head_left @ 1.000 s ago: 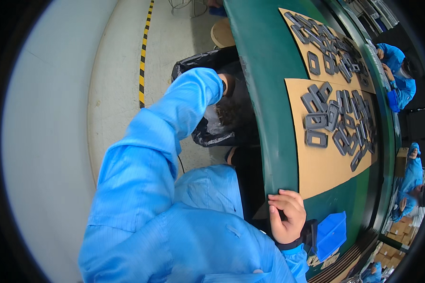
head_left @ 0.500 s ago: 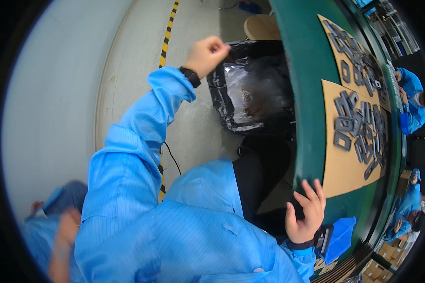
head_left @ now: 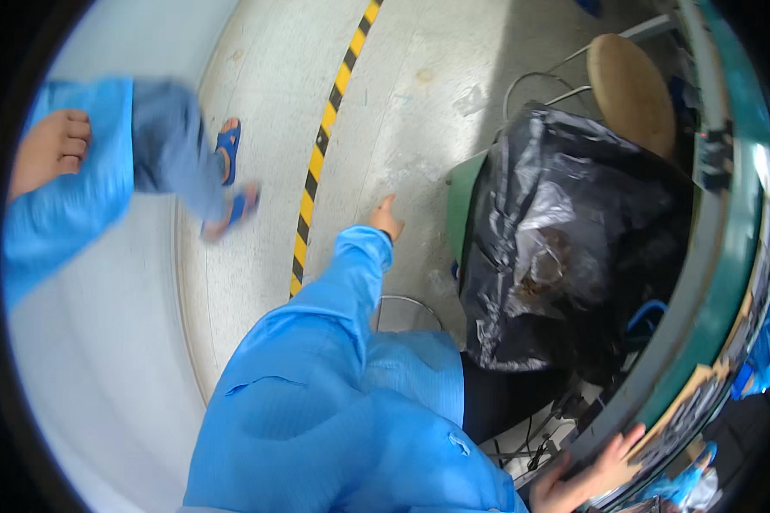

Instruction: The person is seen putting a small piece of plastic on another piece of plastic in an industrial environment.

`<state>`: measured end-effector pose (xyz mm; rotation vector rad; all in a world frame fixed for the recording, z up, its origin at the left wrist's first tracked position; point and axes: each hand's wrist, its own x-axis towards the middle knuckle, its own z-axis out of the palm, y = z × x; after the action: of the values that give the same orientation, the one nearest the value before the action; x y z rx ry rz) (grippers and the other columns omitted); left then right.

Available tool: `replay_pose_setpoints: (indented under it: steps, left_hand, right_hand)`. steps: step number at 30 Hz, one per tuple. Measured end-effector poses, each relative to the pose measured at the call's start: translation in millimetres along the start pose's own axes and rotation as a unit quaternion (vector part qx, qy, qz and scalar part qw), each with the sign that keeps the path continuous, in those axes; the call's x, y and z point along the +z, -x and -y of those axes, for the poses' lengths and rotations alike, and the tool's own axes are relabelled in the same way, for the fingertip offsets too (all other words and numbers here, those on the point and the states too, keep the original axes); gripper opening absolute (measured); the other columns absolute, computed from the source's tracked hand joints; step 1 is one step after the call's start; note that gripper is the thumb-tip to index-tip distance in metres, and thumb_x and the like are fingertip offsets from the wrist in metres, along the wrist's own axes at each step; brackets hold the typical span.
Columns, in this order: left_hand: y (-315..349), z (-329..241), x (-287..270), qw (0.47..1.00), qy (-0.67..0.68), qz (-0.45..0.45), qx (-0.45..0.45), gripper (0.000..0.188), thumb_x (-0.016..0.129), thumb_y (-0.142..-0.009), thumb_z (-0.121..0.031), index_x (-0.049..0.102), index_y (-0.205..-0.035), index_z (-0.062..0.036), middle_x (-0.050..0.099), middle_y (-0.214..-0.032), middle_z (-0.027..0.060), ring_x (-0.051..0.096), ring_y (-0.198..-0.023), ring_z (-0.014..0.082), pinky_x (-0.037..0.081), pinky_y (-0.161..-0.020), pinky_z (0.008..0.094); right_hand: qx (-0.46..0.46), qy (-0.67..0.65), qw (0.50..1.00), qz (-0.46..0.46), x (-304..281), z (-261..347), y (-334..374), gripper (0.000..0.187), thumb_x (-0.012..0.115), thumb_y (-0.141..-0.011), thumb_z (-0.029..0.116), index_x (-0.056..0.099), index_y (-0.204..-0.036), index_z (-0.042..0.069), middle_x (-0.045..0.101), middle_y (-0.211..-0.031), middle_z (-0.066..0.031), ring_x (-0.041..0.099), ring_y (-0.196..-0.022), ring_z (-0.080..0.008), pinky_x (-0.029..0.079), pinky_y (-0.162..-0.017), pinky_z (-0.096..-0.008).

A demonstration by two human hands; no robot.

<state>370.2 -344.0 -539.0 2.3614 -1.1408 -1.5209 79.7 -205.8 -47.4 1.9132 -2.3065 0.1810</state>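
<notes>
The right hand [head_left: 583, 475], nearest at the lower edge, lies with fingers spread flat on the rim of the green table [head_left: 701, 282], gripping nothing. Beyond it the black plastic bag [head_left: 565, 256], crumpled and glossy, sits open in a green bin just beside the table edge with brownish scraps inside, and the left hand [head_left: 387, 219] hangs out over the grey floor near the bag, fingers loose and empty. Farther off lie a yellow-black floor stripe [head_left: 325, 145], a round wooden stool [head_left: 631, 81], and another person's sandalled foot [head_left: 228, 154] on open floor.
</notes>
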Motion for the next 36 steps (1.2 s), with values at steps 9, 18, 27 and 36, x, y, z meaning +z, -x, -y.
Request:
replay_pose_setpoints:
  steps: [9, 18, 27, 36]
  left_hand:
    - [-80, -27, 36, 0.99, -0.14, 0.024, 0.025, 0.085, 0.064, -0.084, -0.006, 0.031, -0.155, -0.0397, 0.008, -0.164, 0.0266, 0.028, -0.143, 0.0517, 0.034, -0.117, 0.0509]
    - [-187, -60, 25, 0.812, -0.564, 0.127, 0.081, 0.106, 0.06, -0.087, 0.0, -0.002, -0.157, -0.0502, -0.017, -0.167, 0.0115, 0.008, -0.155, 0.0363, 0.033, -0.112, 0.067]
    - [-160, 12, 61, 0.865, -0.449, 0.145, 0.171, 0.074, 0.06, -0.094, -0.011, 0.025, -0.158, -0.0256, 0.009, -0.167, 0.0029, 0.019, -0.151, 0.0334, 0.038, -0.117, 0.0491]
    - [-56, 120, 59, 0.949, -0.284, 0.139, -0.009, 0.031, 0.063, -0.091, -0.004, 0.065, -0.122, -0.0012, 0.059, -0.129, 0.0227, 0.061, -0.116, 0.0389, 0.052, -0.099, 0.0428]
  right_hand:
    - [0.028, 0.064, 0.996, 0.046, 25, 5, -16, 0.049, 0.055, -0.089, 0.009, 0.053, -0.138, 0.002, 0.047, -0.148, -0.023, 0.04, -0.139, -0.0467, 0.032, -0.112, -0.0572]
    - [0.058, 0.088, 0.992, 0.075, 27, 5, -23, 0.057, 0.053, -0.086, 0.004, 0.048, -0.142, 0.003, 0.041, -0.152, -0.0227, 0.034, -0.142, -0.0457, 0.028, -0.115, -0.0568]
    - [0.079, 0.102, 0.987, 0.091, 25, 10, -29, 0.065, 0.05, -0.082, -0.001, 0.043, -0.146, 0.003, 0.035, -0.156, -0.0224, 0.028, -0.146, -0.0446, 0.023, -0.117, -0.0563]
    - [0.078, 0.089, 0.989, 0.085, 11, 8, -24, 0.073, 0.047, -0.079, -0.006, 0.038, -0.151, 0.004, 0.029, -0.16, -0.0221, 0.022, -0.15, -0.0435, 0.018, -0.12, -0.0559]
